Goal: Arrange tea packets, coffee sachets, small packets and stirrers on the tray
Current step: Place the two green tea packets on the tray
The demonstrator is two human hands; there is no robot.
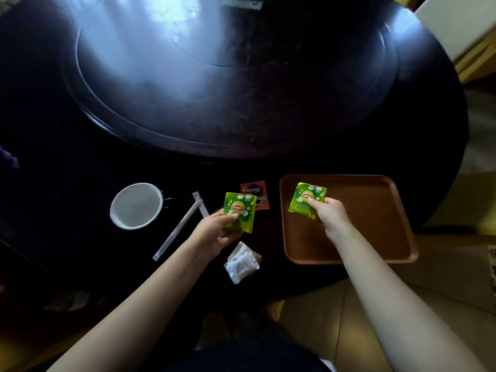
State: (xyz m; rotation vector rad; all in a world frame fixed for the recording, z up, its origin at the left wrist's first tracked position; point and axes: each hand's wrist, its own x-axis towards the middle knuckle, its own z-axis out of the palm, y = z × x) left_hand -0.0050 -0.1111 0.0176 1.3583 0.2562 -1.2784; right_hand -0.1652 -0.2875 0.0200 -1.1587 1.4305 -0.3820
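A brown tray [375, 189] lies at the table's near right edge, bare inside. My right hand [331, 214] holds a green tea packet [304, 196] over the tray's left part. My left hand [217, 233] grips a second green tea packet [241, 210] left of the tray, above the table. Behind that packet a red coffee sachet [256, 190] lies flat. Two white wrapped stirrers [179, 229] lie crossed to the left. A pile of small white packets [243, 263] sits near the table edge below my left hand.
A white cup [137, 205] stands left of the stirrers. The dark round table carries a large raised turntable [228, 76] behind the items. Tiled floor [335, 318] shows at the lower right, and a pale box edge [456, 25] at the upper right.
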